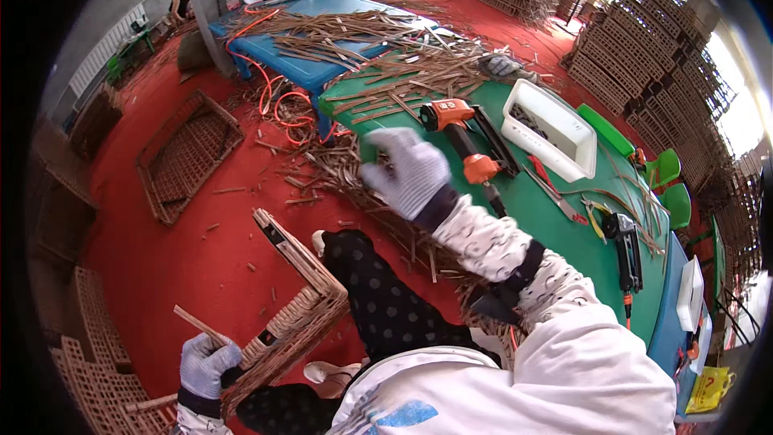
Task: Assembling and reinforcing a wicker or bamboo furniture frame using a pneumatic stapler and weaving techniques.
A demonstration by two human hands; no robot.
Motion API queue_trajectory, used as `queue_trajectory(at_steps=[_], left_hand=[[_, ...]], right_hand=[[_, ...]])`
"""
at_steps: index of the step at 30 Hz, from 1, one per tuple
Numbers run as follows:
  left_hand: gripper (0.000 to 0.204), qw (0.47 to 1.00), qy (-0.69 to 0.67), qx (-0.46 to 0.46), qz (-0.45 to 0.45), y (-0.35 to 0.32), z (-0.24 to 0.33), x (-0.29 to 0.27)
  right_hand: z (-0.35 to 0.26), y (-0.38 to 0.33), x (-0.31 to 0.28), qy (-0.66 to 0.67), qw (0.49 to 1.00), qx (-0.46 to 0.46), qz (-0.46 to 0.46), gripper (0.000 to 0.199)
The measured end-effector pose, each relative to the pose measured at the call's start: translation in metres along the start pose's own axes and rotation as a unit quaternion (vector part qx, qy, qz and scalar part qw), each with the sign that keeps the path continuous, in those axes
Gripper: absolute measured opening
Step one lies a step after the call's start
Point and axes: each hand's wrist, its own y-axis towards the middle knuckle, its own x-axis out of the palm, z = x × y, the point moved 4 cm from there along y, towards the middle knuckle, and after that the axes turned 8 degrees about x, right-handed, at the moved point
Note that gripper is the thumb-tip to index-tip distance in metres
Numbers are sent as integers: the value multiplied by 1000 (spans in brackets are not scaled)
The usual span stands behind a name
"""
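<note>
My left hand (206, 367), in a pale grey glove, is closed at the lower left with a thin brown strip (193, 320) sticking out of its grip. It lies against one end of an L-shaped brown woven frame (299, 316), which leans across my legs. Beyond the table's near edge, my right hand (409, 175), gloved too, hangs in the air. Its thumb and fingers are curved and apart, and I see nothing between them. Closest to it on the green table (475, 101) is an orange and black nail gun (463, 141).
Loose brown strips (338, 36) cover the blue table (294, 72) and part of the green one. A white bin (555, 145), pliers (594, 219) and a second nail gun (628, 254) lie to the right. An orange hose (266, 84) hangs down. Woven panels (644, 40) are stacked behind.
</note>
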Motion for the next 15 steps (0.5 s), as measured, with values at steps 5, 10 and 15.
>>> queue_trajectory(at_steps=[5, 10, 15], left_hand=[[18, 999, 26, -26, -10, 7, 1, -2], [18, 997, -51, -18, -60, 16, 2, -3], [18, 998, -13, -35, -56, 15, -6, -5]], right_hand=[[176, 24, -18, -308, 875, 331, -173, 96], [284, 52, -16, -209, 951, 145, -178, 54], [380, 72, -9, -276, 892, 299, -198, 31]])
